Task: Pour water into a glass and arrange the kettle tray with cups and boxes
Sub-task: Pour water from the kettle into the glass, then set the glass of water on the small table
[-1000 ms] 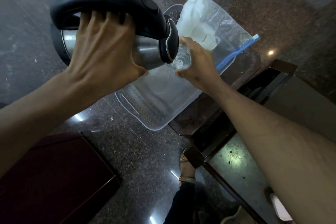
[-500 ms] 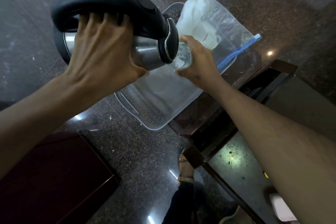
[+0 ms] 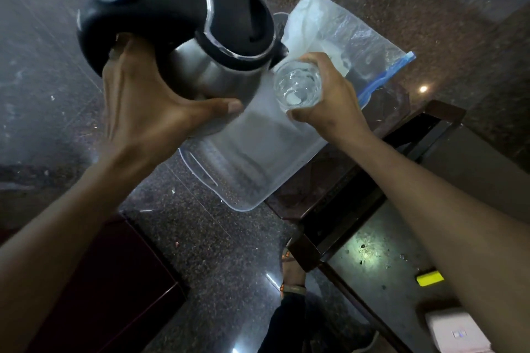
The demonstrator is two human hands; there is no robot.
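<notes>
A steel kettle [image 3: 212,71] with a black handle and black lid hangs in the air, held by its handle in my left hand [image 3: 149,112]. It is nearly upright, its spout pointing right toward a clear glass [image 3: 298,84] with water in it. My right hand [image 3: 332,100] grips that glass from the right side. Both are held above a clear plastic tray [image 3: 258,163] that lies on a dark table and sticks out over its edge.
A zip bag [image 3: 341,37] with white items inside lies on the tray's far end. The dark wooden table frame [image 3: 370,180] runs to the right. A dark red box [image 3: 114,289] stands low left on the granite floor. A yellow item [image 3: 429,278] and a white box [image 3: 456,332] sit low right.
The kettle has tipped back from its pouring tilt toward upright, so its lid top now shows. The spout has come off the glass, whose open mouth is now visible.
</notes>
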